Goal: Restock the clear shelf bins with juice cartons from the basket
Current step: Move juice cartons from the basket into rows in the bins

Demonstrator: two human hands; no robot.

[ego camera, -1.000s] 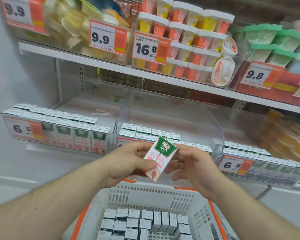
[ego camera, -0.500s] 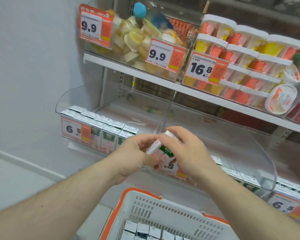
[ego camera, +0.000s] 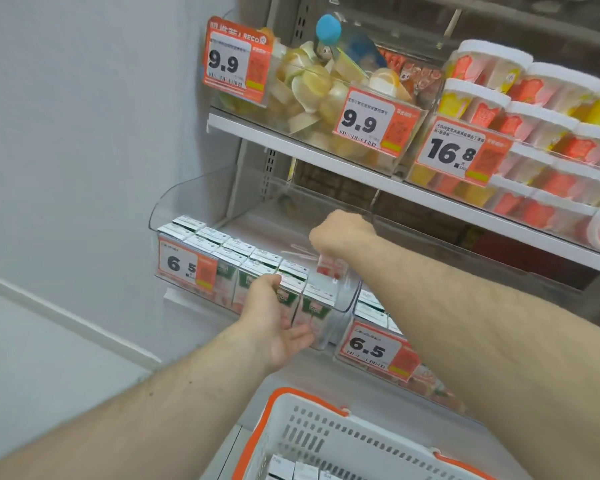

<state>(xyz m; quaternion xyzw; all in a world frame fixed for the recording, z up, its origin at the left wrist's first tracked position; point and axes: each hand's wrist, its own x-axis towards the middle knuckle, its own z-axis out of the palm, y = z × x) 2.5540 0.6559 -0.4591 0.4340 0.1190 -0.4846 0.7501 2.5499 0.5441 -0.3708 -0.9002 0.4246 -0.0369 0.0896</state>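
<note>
While my right hand pinched a juice carton over the left bin | left hand spread, steadying its front | risk: carton toppling the row.

Cartons in bin, above basket

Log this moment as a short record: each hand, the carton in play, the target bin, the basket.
right hand: reaches over the bin wall, grips a juice carton from above
left hand: palm against the front of the left clear bin, fingers straight
carton: inside the bin, behind the front rows
bin stock: cartons rowed along the front; back bare
basket: below, more cartons inside
</note>
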